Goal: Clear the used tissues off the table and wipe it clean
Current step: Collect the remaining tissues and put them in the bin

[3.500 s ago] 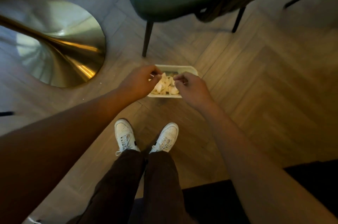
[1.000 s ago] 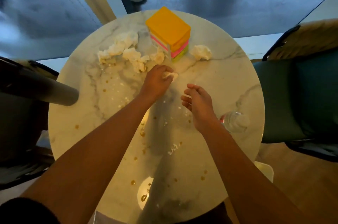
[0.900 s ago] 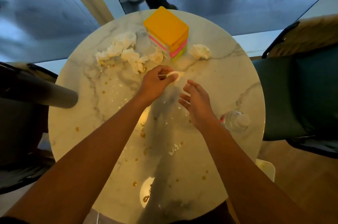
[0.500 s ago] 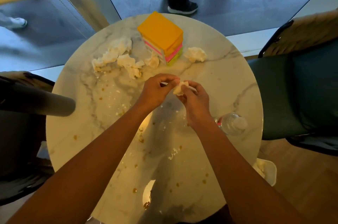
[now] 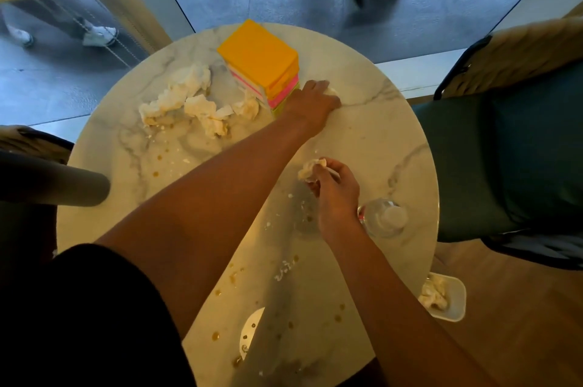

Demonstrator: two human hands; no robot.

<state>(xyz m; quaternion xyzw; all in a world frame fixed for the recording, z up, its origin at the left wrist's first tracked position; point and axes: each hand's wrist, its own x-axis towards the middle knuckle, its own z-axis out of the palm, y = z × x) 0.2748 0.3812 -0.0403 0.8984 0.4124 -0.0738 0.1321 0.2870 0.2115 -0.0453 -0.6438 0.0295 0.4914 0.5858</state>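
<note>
Head view looks down on a round marble counter (image 5: 378, 140) spotted with brown drips and crumbs. Left hand (image 5: 312, 102) reaches across, just right of the orange-topped box (image 5: 262, 61), its palm down over a crumpled tissue (image 5: 331, 91) that barely peeks out; whether its fingers have closed on it I cannot tell. Right hand (image 5: 334, 191) hovers nearer, fingers curled around a collected tissue wad (image 5: 310, 170), likely kept there so both can go together into the white bin (image 5: 454, 301) on the floor beside the counter. More used tissues (image 5: 189, 99) lie heaped left of the box, and a clear bottle (image 5: 386, 219) stands by the right wrist.
</note>
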